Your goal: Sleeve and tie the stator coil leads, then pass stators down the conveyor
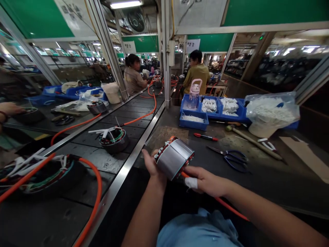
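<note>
A motor stator [175,157], a silver metal ring with copper windings at its ends, is held tilted above the near edge of the bench. My left hand [154,166] grips it from the left and below, thumb stretched out. Beside its lower right end, my right hand [205,180] is closed around an orange cable [231,208] that runs from the stator past my wrist. White tape wraps one finger of that hand. On the bench close by lie a red marker [205,137] and blue-handled scissors [228,157].
To the left runs a conveyor [138,118] with a metal rail, carrying more stators [114,141] and orange cables. Blue bins [193,120] with white parts, a hammer [254,142] and a plastic bag [272,111] are on the bench. Co-workers [196,72] sit further back; another person's hand [11,109] is far left.
</note>
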Available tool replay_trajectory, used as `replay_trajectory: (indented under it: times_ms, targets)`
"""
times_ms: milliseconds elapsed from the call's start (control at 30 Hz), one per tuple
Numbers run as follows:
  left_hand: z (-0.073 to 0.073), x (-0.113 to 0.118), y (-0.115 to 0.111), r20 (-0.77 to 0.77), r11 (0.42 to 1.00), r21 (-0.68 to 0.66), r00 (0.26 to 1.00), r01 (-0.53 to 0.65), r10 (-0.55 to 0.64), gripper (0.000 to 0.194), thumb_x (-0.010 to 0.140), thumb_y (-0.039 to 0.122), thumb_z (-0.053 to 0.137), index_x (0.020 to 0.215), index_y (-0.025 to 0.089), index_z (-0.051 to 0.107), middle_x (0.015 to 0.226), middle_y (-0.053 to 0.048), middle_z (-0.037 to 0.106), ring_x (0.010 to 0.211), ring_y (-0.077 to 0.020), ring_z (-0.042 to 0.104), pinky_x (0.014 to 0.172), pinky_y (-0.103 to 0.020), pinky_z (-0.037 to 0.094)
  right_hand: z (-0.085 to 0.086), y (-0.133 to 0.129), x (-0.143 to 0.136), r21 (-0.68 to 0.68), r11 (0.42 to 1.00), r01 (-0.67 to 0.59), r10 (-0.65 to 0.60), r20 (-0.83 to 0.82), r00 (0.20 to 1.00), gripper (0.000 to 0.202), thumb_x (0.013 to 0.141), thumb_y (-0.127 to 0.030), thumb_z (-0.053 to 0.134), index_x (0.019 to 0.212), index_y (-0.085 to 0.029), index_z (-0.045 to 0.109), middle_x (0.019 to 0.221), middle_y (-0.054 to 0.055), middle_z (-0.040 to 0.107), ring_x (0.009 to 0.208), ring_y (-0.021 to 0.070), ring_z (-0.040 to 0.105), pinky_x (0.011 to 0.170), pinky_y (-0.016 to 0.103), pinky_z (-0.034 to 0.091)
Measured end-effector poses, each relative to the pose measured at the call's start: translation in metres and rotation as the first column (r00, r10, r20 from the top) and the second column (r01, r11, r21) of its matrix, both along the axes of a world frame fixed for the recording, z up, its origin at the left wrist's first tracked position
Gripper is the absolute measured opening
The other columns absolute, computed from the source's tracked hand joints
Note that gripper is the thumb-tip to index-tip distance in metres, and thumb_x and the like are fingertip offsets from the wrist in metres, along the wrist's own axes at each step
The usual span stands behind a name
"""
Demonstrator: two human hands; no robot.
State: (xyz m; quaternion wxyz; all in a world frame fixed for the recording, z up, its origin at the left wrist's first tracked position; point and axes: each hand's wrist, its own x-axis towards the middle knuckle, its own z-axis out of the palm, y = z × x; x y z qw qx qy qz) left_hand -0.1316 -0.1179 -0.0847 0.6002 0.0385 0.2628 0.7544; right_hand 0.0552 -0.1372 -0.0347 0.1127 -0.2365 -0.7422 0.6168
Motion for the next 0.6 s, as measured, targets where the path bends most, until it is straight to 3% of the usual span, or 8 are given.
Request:
replay_trajectory:
  times_ms: [67, 133, 200, 333, 400, 467, 533, 600]
  targets:
    - [0.000, 0.007, 0.005, 0.027, 0.998, -0.059, 0.999, 0.018, -0.016, 0.070, 0.081, 0.068, 0.028, 0.072, 0.011, 0.067, 0.052, -0.005, 0.059, 0.044, -0.0177, 0.057, 0.057, -0.031, 0.048, 0.001, -0.003, 0.018, 0.074, 0.996, -0.046, 0.045, 0.023, 0.999, 0.053, 0.089, -0.037, 0.048, 0.138, -0.021, 0.035, 0.117, 0.006, 0.053, 0.107, 0.0196, 0.049, 0.096, 0.034, 0.037]
    - [0.001, 0.013, 0.009, 0.048, 0.997, -0.074, 0.998, 0.030, -0.027, 0.071, 0.081, 0.069, 0.026, 0.073, 0.011, 0.067, 0.056, -0.006, 0.062, 0.051, -0.0195, 0.060, 0.061, -0.032, 0.049, 0.001, -0.010, 0.037, 0.126, 0.990, -0.069, 0.062, 0.059, 0.996, 0.059, 0.090, -0.035, 0.046, 0.143, -0.023, 0.021, 0.138, 0.006, 0.036, 0.129, 0.0216, 0.029, 0.108, 0.039, 0.018]
    - [0.003, 0.017, 0.013, 0.061, 0.998, -0.049, 0.997, 0.044, -0.041, 0.070, 0.081, 0.068, 0.027, 0.072, 0.012, 0.068, 0.059, -0.008, 0.063, 0.058, -0.0210, 0.062, 0.066, -0.033, 0.049, -0.003, -0.018, 0.052, 0.121, 0.991, -0.057, 0.042, 0.119, 0.992, 0.060, 0.092, -0.036, 0.042, 0.143, -0.025, 0.014, 0.144, 0.005, 0.027, 0.133, 0.0211, 0.022, 0.110, 0.039, 0.012]
    - [0.003, 0.025, 0.016, -0.060, 0.994, 0.104, 0.998, 0.026, -0.020, 0.069, 0.082, 0.065, 0.031, 0.046, 0.014, 0.060, 0.051, -0.007, 0.058, 0.060, -0.0182, 0.059, 0.070, -0.032, 0.048, -0.022, -0.030, 0.067, 0.086, 0.994, 0.064, -0.076, 0.141, 0.987, 0.060, 0.091, -0.042, 0.043, 0.143, -0.026, 0.018, 0.144, 0.005, 0.028, 0.133, 0.0227, 0.021, 0.109, 0.040, 0.013]
    - [0.001, 0.031, 0.017, -0.151, 0.981, 0.194, 0.988, 0.008, 0.022, 0.071, 0.082, 0.065, 0.031, 0.038, 0.014, 0.054, 0.048, -0.006, 0.055, 0.059, -0.0163, 0.057, 0.071, -0.031, 0.047, -0.037, -0.030, 0.063, 0.044, 0.982, 0.182, -0.185, 0.065, 0.981, 0.065, 0.089, -0.046, 0.046, 0.144, -0.026, 0.017, 0.136, 0.008, 0.037, 0.123, 0.0241, 0.037, 0.103, 0.039, 0.030]
    - [-0.002, 0.038, 0.020, -0.242, 0.981, 0.191, 0.970, 0.041, 0.007, 0.070, 0.079, 0.068, 0.033, 0.038, 0.015, 0.052, 0.050, -0.005, 0.055, 0.059, -0.0155, 0.056, 0.068, -0.031, 0.046, -0.054, -0.025, 0.055, -0.049, 0.952, 0.301, -0.302, -0.022, 0.953, 0.071, 0.088, -0.051, 0.045, 0.145, -0.028, 0.010, 0.118, 0.008, 0.049, 0.089, 0.0188, 0.055, 0.077, 0.031, 0.048]
    - [-0.006, 0.043, 0.023, -0.323, 0.988, 0.118, 0.945, 0.096, -0.053, 0.065, 0.075, 0.069, 0.040, 0.040, 0.015, 0.052, 0.052, -0.004, 0.055, 0.058, -0.0148, 0.055, 0.064, -0.029, 0.045, -0.068, -0.017, 0.047, -0.141, 0.912, 0.386, -0.398, -0.070, 0.915, 0.071, 0.088, -0.055, 0.043, 0.144, -0.029, 0.008, 0.097, 0.004, 0.053, 0.061, 0.0116, 0.049, 0.053, 0.022, 0.044]
    - [-0.009, 0.044, 0.028, -0.400, 0.990, 0.064, 0.912, 0.125, -0.089, 0.053, 0.072, 0.059, 0.055, 0.044, 0.015, 0.053, 0.053, -0.002, 0.056, 0.057, -0.0140, 0.054, 0.062, -0.027, 0.043, -0.076, -0.007, 0.043, -0.145, 0.894, 0.425, -0.437, -0.060, 0.898, 0.066, 0.088, -0.056, 0.041, 0.143, -0.029, 0.016, 0.085, 0.002, 0.053, 0.058, 0.0109, 0.046, 0.050, 0.020, 0.041]
